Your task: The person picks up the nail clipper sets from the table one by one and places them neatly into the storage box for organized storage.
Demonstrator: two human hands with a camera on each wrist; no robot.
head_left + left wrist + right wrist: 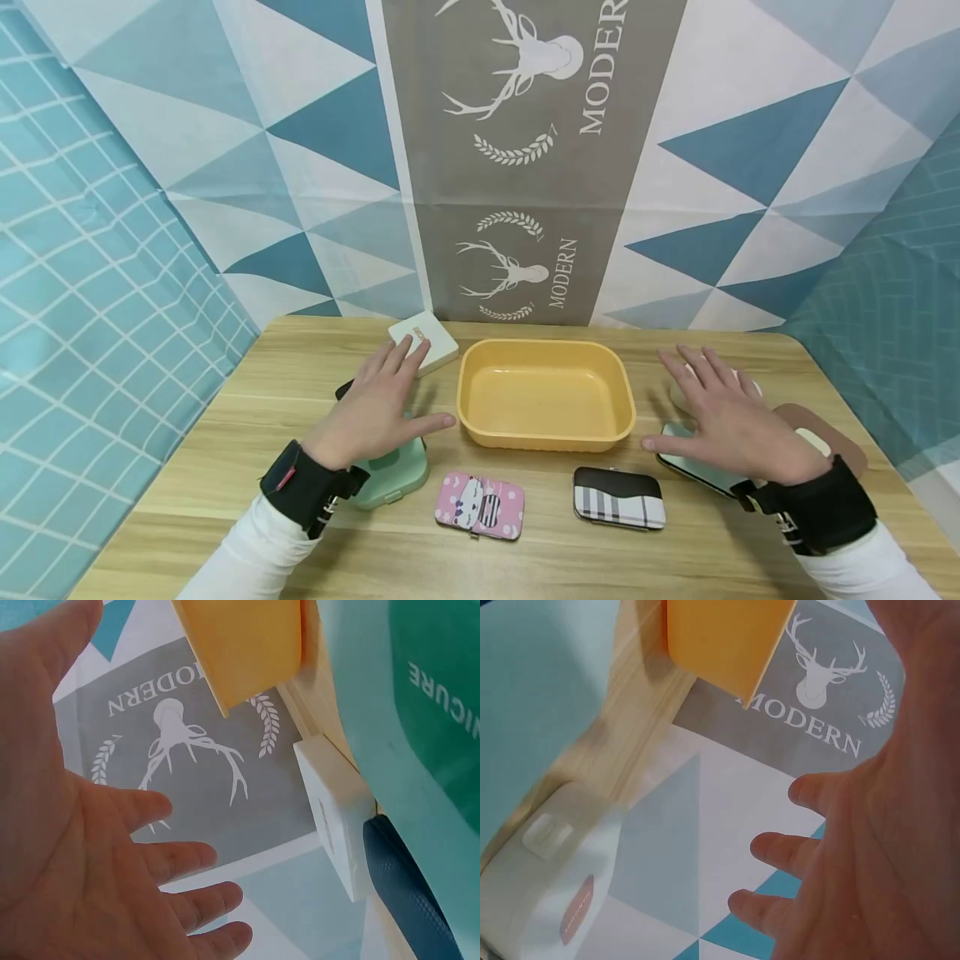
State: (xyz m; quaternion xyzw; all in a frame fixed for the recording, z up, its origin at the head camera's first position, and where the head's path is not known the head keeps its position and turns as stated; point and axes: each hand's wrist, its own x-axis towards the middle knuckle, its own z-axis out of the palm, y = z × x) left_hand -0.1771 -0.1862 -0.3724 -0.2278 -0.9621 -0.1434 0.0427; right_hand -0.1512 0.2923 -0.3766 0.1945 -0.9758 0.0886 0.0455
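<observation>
My left hand [375,412], fingers straight and spread, hovers above a green case [390,482]. In the left wrist view, part of the word "manicure" shows on that green case [442,697]. Past its fingertips lie a white box [438,348] and a dark case [409,885]. On the other side my right hand [731,421] is also spread, over a mint-coloured case [697,462] and a white case [562,862] with a red label. Neither hand holds anything. A yellow plastic basin [546,440] stands between the hands.
Nearer the front lie a pink case with a cat picture [480,506] and a black-and-plaid case [619,498]. A brown case [851,442] sits partly hidden by the right wrist. Patterned cloth [517,183] hangs behind the wooden table [547,562].
</observation>
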